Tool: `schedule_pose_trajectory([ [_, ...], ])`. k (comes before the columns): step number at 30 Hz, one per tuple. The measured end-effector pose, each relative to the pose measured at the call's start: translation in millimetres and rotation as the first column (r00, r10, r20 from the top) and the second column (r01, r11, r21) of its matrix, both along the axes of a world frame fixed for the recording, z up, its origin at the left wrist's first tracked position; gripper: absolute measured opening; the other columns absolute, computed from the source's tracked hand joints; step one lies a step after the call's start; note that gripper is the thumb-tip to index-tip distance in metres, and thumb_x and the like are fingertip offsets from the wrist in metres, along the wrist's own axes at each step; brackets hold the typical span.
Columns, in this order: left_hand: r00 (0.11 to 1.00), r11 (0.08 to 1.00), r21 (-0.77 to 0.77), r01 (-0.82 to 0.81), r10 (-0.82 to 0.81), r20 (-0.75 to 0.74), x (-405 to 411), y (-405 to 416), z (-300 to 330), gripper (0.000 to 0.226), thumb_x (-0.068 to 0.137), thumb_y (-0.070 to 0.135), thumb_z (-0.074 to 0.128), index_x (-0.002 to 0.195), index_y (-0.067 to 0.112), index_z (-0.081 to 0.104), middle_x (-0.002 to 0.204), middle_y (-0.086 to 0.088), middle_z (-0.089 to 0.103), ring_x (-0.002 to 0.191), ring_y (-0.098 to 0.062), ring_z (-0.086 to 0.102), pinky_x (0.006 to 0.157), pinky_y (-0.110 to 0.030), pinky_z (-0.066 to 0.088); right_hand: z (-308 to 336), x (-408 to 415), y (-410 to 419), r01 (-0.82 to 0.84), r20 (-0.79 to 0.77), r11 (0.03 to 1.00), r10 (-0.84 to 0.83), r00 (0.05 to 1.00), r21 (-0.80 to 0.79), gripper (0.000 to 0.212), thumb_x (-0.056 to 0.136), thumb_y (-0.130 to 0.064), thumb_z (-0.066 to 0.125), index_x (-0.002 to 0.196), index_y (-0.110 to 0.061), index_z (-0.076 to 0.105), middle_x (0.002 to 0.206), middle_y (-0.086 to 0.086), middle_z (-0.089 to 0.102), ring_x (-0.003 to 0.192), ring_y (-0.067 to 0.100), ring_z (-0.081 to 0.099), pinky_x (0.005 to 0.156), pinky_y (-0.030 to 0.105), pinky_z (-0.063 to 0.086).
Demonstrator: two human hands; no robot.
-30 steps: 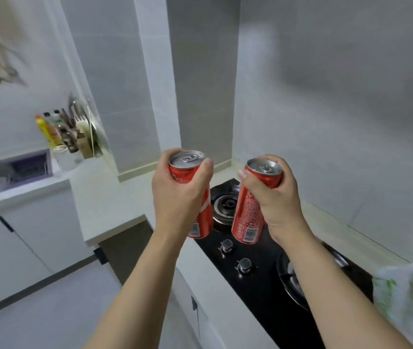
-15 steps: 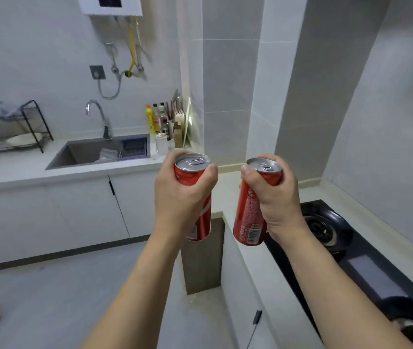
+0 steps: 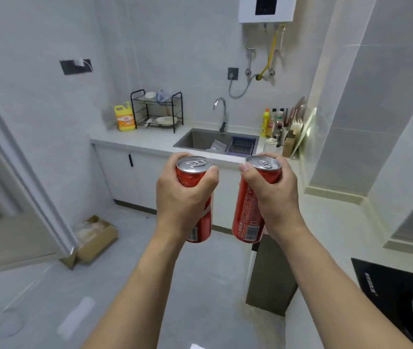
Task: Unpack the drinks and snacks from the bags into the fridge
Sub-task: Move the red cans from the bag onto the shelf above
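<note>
Two red cans are held up side by side at chest height, one in each hand, both arms stretched forward over the grey floor. The left hand [image 3: 184, 195] wraps the left can [image 3: 195, 200] from the left, fingers curled round the far side and thumb lying across the near rim, so that most of the label is covered. The right hand [image 3: 273, 195] grips the right can [image 3: 249, 210] from the right, thumb tip pressed just under the silver top. Both cans stand upright with their pull tabs unopened, close together but apart.

Far behind them the sink [image 3: 190, 139] is set into a white counter and holds a blue rack and a clear bag. A faucet [image 3: 221, 112] rises at its far edge. To the left, a black dish rack [image 3: 157, 109] carries plates and bowls, with a yellow detergent jug [image 3: 124, 118] just beside it. Bottles [image 3: 273, 122] crowd the counter's right corner. On the floor at the left, an open cardboard box [image 3: 94, 238] sits against a pale door panel [image 3: 24, 172]. At the near right, a black stove [image 3: 401, 290] lies on the counter.
</note>
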State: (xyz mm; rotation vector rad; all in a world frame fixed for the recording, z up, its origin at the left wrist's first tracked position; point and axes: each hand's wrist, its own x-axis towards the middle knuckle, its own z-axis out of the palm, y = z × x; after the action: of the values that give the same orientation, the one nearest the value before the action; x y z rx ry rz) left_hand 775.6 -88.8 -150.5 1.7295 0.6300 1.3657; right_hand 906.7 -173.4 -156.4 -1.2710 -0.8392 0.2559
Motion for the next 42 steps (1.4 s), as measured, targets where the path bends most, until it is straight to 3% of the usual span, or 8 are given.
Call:
schedule_pose_trajectory([
  [5, 0.979, 0.979, 0.008, -0.201, 0.202, -0.017, -55.2, 18.6, 0.7, 0.026, 0.073, 0.035, 0.073, 0.093, 0.027, 0.058, 0.078, 0.011, 0.066, 0.069, -0.007, 0.065, 0.058, -0.016, 0.051, 1.9, -40.7, 47.5, -0.195, 0.010, 0.981, 0.195, 0.981, 0.006, 0.040, 0.066, -0.052, 0.074, 0.098, -0.035, 0.057, 0.084, -0.016, 0.065, 0.083, 0.011, 0.067, 0.075, 0.031, 0.057],
  [12, 0.879, 0.879, 0.024, -0.476, 0.475, 0.023, -154.1, 39.4, 0.4, 0.031, 0.069, 0.037, 0.073, 0.090, 0.018, 0.060, 0.074, 0.012, 0.064, 0.063, -0.008, 0.063, 0.057, -0.023, 0.052, 2.1, -133.1, 108.5, -0.452, -0.038, 0.892, 0.452, 0.891, 0.010, 0.043, 0.069, -0.039, 0.077, 0.105, -0.025, 0.058, 0.086, 0.000, 0.069, 0.078, 0.024, 0.070, 0.072, 0.042, 0.060],
  [15, 0.822, 0.822, 0.019, -0.569, 0.568, 0.039, -200.6, 43.6, 0.3, 0.035, 0.067, 0.040, 0.073, 0.090, 0.016, 0.059, 0.070, 0.016, 0.063, 0.060, -0.003, 0.059, 0.056, -0.018, 0.048, 0.3, -178.8, 131.0, -0.554, -0.056, 0.833, 0.553, 0.831, 0.004, 0.041, 0.070, -0.035, 0.080, 0.103, -0.027, 0.058, 0.085, 0.001, 0.069, 0.072, 0.021, 0.070, 0.066, 0.040, 0.059],
  [20, 0.704, 0.703, 0.032, -0.710, 0.710, 0.027, -284.6, 44.5, -2.3, 0.040, 0.064, 0.049, 0.068, 0.090, 0.020, 0.060, 0.073, 0.015, 0.064, 0.066, -0.007, 0.061, 0.061, -0.020, 0.050, 1.4, -266.6, 157.0, -0.660, -0.058, 0.752, 0.659, 0.750, 0.007, 0.044, 0.059, -0.051, 0.079, 0.095, -0.035, 0.060, 0.094, 0.005, 0.070, 0.083, 0.026, 0.070, 0.077, 0.049, 0.059],
  [28, 0.520, 0.517, 0.065, -0.853, 0.853, 0.036, -415.2, 36.2, 1.8, 0.038, 0.066, 0.049, 0.068, 0.088, 0.019, 0.061, 0.074, 0.011, 0.064, 0.068, -0.008, 0.061, 0.064, -0.022, 0.050, 6.6, -402.0, 173.7, -0.799, -0.022, 0.601, 0.799, 0.601, -0.001, 0.042, 0.065, -0.044, 0.079, 0.099, -0.028, 0.060, 0.091, -0.005, 0.070, 0.083, 0.016, 0.070, 0.078, 0.037, 0.058],
  [32, 0.453, 0.450, 0.073, -0.890, 0.891, 0.039, -471.4, 25.4, 3.0, 0.038, 0.067, 0.049, 0.068, 0.089, 0.019, 0.060, 0.075, 0.014, 0.064, 0.068, -0.005, 0.061, 0.063, -0.017, 0.048, 9.1, -464.2, 178.5, -0.855, -0.014, 0.518, 0.855, 0.518, 0.013, 0.038, 0.064, -0.046, 0.079, 0.094, -0.032, 0.060, 0.093, 0.001, 0.071, 0.084, 0.025, 0.071, 0.077, 0.042, 0.059],
  [36, 0.370, 0.367, 0.065, -0.928, 0.928, 0.044, -517.2, 16.4, 3.3, 0.042, 0.066, 0.050, 0.068, 0.092, 0.018, 0.062, 0.077, 0.013, 0.066, 0.070, -0.005, 0.063, 0.065, -0.017, 0.049, 10.7, -514.7, 178.6, -0.897, -0.001, 0.441, 0.897, 0.441, 0.010, 0.045, 0.061, -0.051, 0.077, 0.097, -0.031, 0.059, 0.093, -0.001, 0.070, 0.081, 0.018, 0.070, 0.075, 0.037, 0.059],
  [42, 0.256, 0.253, 0.064, -0.965, 0.966, 0.045, -568.5, 9.1, 8.8, 0.034, 0.068, 0.047, 0.069, 0.089, 0.021, 0.062, 0.079, 0.013, 0.067, 0.070, -0.005, 0.064, 0.063, -0.016, 0.049, 14.2, -576.9, 184.8, -0.940, -0.013, 0.342, 0.940, 0.342, 0.005, 0.042, 0.061, -0.050, 0.078, 0.094, -0.030, 0.060, 0.092, 0.004, 0.070, 0.084, 0.030, 0.070, 0.079, 0.052, 0.058],
])
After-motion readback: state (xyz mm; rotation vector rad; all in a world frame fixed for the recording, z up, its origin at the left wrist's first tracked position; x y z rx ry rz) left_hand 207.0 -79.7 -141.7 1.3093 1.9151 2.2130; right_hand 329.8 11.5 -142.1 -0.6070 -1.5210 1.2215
